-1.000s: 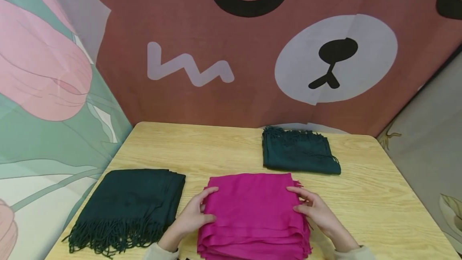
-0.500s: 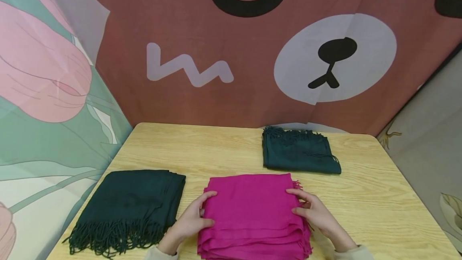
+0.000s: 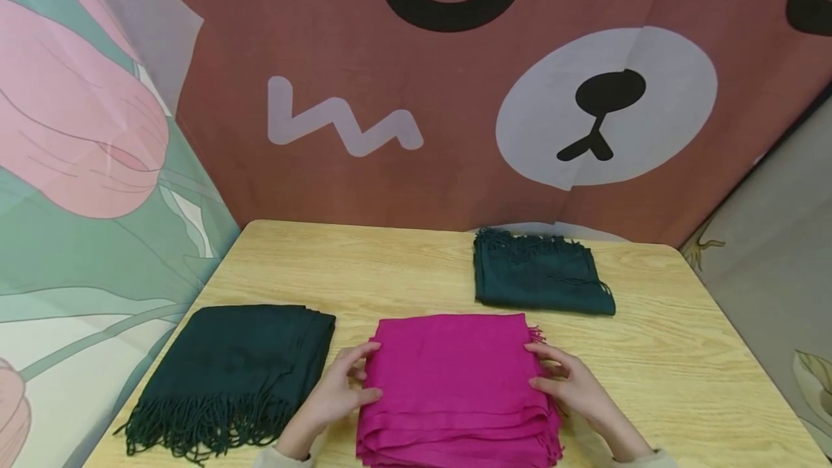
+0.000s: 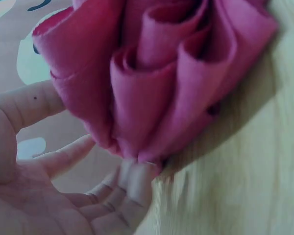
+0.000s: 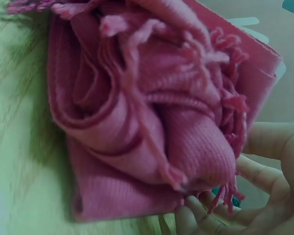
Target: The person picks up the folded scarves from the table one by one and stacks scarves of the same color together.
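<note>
A folded magenta scarf [image 3: 455, 367] lies in layers at the table's near middle, with pink fringe at its right side. At its left edge is my left hand [image 3: 341, 388]; in the left wrist view the fingertips [image 4: 137, 183] touch the scarf's lower folds, the fingers loosely bent and spread. On the opposite edge my right hand [image 3: 568, 378] has its fingertips against the side, thumb and fingers apart. Close up, the right wrist view shows the rolled folds and fringe of the scarf [image 5: 112, 127] beside the fingers [image 5: 264, 171]. Neither hand grips the cloth.
A dark green folded scarf [image 3: 240, 352] with long fringe lies at the left. Another dark green folded scarf [image 3: 539, 276] sits at the back right of the wooden table [image 3: 364, 266]. Behind hangs a brown cloth [image 3: 364, 186] with a bear print.
My left hand has drawn slightly left, off the top of the magenta scarf to its edge. My right hand has shifted slightly right. The scarves stay in place.
</note>
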Available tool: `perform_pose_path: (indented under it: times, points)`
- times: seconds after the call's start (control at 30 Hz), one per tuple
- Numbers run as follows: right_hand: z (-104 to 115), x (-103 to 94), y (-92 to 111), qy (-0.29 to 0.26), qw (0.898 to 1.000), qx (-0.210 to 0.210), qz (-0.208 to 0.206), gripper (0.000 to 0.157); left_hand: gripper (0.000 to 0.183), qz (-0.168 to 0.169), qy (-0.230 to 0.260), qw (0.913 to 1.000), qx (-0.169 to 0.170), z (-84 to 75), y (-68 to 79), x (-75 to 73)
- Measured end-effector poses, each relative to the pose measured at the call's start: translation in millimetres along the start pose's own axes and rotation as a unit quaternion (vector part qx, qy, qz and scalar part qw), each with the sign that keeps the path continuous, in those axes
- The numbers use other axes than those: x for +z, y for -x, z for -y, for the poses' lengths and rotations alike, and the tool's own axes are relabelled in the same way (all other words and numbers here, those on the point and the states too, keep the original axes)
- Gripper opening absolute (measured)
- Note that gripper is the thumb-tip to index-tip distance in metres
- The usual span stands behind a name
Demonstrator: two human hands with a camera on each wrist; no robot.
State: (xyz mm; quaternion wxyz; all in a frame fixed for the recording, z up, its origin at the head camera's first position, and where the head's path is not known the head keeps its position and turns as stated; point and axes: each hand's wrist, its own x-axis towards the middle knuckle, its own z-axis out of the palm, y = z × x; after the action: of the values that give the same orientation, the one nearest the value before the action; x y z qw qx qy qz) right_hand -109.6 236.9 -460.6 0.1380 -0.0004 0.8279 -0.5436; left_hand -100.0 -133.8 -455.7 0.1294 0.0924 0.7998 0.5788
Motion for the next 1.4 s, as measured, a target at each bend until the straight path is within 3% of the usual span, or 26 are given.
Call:
perform_pose_path:
  times: [0.1,0.23,0.33,0.5,0.83,1.23,1.4]
  points:
    - [0,-0.6,1,0.002,1.000,0.003,-0.004,0.056,0.068,0.009,-0.003,1.0000,0.002,2.0,-0.1,-2.1]
    - [1,-1.0,1,0.000,1.000,0.008,-0.008,0.059,0.073,0.042,0.045,0.9980,-0.012,4.9,-2.7,-3.5]
    - [1,-2.8,2,-0.016,1.000,0.004,0.014,0.062,0.076,0.053,0.070,0.9957,-0.029,6.6,-4.6,-3.8]
    - [-1,-6.3,3,-0.057,0.996,-0.009,0.073,0.066,0.076,0.057,0.071,0.9955,-0.028,8.1,-6.6,-4.3]
    - [-2,-4.1,1,-0.086,0.991,-0.018,0.102,0.070,0.079,0.091,0.125,0.9877,-0.022,10.0,-10.9,-0.2]
    - [-5,4.6,2,-0.116,0.986,-0.016,0.120,0.075,0.077,0.077,0.101,0.9919,0.002,6.3,-16.2,7.0]
    - [-4,5.3,1,-0.136,0.980,-0.026,0.140,0.075,0.074,0.084,0.102,0.9912,-0.004,5.3,-18.1,8.6]
